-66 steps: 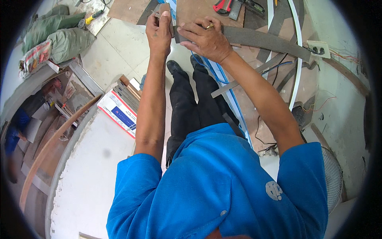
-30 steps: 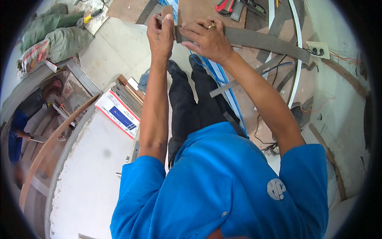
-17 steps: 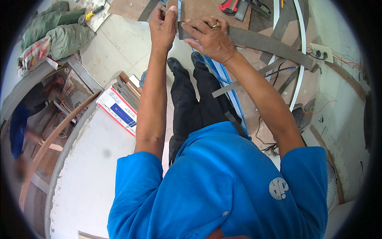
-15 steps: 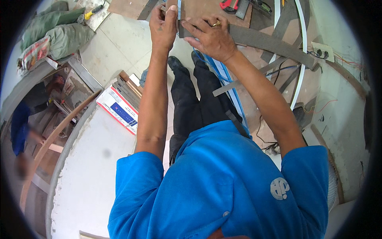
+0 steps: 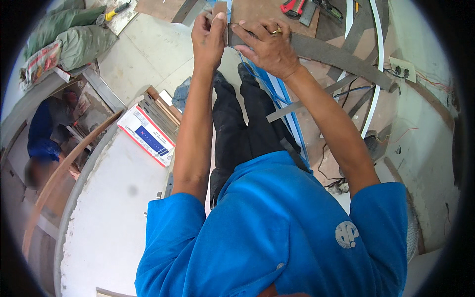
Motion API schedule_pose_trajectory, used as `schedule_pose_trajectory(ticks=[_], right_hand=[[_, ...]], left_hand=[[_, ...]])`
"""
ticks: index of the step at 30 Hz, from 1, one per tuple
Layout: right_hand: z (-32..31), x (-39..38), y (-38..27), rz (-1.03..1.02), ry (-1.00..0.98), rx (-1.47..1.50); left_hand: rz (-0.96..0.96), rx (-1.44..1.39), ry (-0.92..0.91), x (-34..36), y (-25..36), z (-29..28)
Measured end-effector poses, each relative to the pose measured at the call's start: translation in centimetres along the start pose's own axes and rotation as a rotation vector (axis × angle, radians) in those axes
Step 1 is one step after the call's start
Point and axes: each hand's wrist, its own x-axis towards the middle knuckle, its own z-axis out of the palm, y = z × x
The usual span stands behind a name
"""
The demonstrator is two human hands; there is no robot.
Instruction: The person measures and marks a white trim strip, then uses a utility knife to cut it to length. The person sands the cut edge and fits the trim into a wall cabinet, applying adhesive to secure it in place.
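Note:
My left hand [image 5: 210, 38] is closed around a small flat grey-brown piece [image 5: 219, 8], the thumb lying along its face. Just to the right, my right hand [image 5: 269, 48] bends its fingers over the end of a long grey-brown strip [image 5: 336, 55] and holds it down, thumb on the near side. The strip runs off to the right from under this hand. Behind it lies a brown board [image 5: 269, 15]. Part of what each hand grips is hidden by the fingers.
A red-handled tool [image 5: 292, 8] and a dark cutter [image 5: 330, 9] lie on the board's far right. White bendy strips [image 5: 377, 64] and a socket with wires [image 5: 403, 69] stand right. At left are a carton [image 5: 147, 136], green sacks [image 5: 81, 47] and a co-worker [image 5: 44, 133] below a curved rail.
Both my hands have shifted slightly right in view, and the small piece now shows more above my left thumb. The co-worker at left has moved upward in view.

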Motion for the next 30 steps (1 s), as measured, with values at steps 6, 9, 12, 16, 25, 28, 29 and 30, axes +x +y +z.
schedule_pose_trajectory(ticks=[6,9,12,16,25,28,29,30], right_hand=[[0.4,-0.2,-0.1,0.025,-0.009,0.028],[0.0,-0.1,0.0,0.023,-0.032,0.071],[0.5,-0.2,0.0,0.013,-0.001,0.053],[0.3,-0.3,-0.2,0.02,-0.012,0.05],[0.2,-0.5,-0.5,0.014,-0.015,0.031],[0.5,0.2,0.2,0.011,0.027,0.017],[0.4,0.1,0.2,0.005,0.031,0.017],[0.3,-0.1,0.1,-0.001,0.035,0.015]], left_hand=[[0.104,0.146,-0.016,1.9,1.1,0.8],[0.141,0.165,0.026,1.6,1.0,1.1],[0.009,0.152,-0.043,2.6,1.8,0.8],[0.042,0.154,-0.01,0.3,0.3,-0.2],[0.079,0.134,-0.028,1.2,0.1,-0.3],[0.105,0.186,0.031,-0.6,-2.5,-1.4],[0.093,0.193,0.03,-0.4,-2.1,-1.2],[0.082,0.199,0.03,-0.1,-1.7,-1.1]])
